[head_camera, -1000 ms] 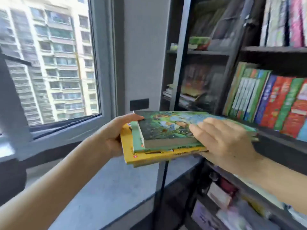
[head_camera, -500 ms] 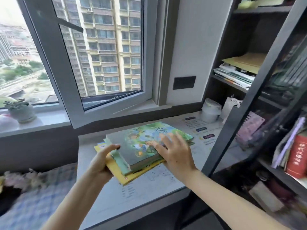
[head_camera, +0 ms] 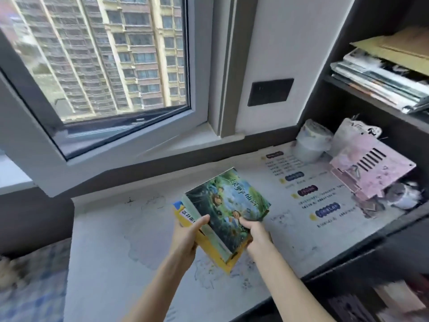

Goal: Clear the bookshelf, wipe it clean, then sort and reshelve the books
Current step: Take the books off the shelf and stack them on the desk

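Stack of books (head_camera: pixel 228 206) is gripped over the desk (head_camera: pixel 111 240), near its front edge. Left hand (head_camera: pixel 185 238) is clamped on 1 side, right hand (head_camera: pixel 257 231) on the other.

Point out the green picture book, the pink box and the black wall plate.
green picture book (head_camera: pixel 229 208), head view, front cover
pink box (head_camera: pixel 376 173), head view, top face
black wall plate (head_camera: pixel 270 92), head view, its middle
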The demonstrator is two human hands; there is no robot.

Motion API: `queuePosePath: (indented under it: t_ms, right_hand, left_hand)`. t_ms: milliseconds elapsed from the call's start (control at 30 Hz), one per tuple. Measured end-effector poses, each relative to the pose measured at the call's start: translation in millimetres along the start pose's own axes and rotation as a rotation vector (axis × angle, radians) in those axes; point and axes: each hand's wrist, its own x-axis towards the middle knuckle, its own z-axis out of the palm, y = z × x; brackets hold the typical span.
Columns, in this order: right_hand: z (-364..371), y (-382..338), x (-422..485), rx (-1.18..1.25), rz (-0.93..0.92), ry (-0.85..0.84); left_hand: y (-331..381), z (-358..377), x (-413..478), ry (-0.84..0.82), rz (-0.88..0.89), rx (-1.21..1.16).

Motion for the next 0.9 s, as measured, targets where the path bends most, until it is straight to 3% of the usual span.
queuePosePath:
  t_ms: [167,267,433,600,667,800,900]
  right_hand:
    - [-11.1,-24.2,23.2,0.012,-0.081,0.137]
    - [-31.5,-37.1,54.9,-0.059,-0.165,0.121]
    - [-46.7,-111.0,98.2,-0.292,-0.257,0.201]
    - [-47.9,-189.0,139.8,-0.668,-0.215,0.107]
    - [-47.0,-201.5,160.9,-0.879,-0.164,0.115]
    - [-54.7,-199.3,185.4,-1.014,-0.155,0.211]
    - [-68.1,-181.7,163.5,-1.254,-0.098,0.557]
  left_hand:
    - [11.4,-14.3,76.0,-0.256,-0.215,0.084]
    - [-3.6,-4.3,115.7,-0.387,-0.331,0.315]
    - [-18.1,54.9,167.5,-0.388,-0.333,0.68]
    - [-42.1,121.7,196.2,-0.609,-0.273,1.156]
    - [-45.2,140.4,213.4,-0.507,-0.249,1.153]
    - [-39.3,166.2,241.8,-0.301,-0.364,0.817]
    - [-38.4,179.7,248.9,-0.269,-0.442,0.735]
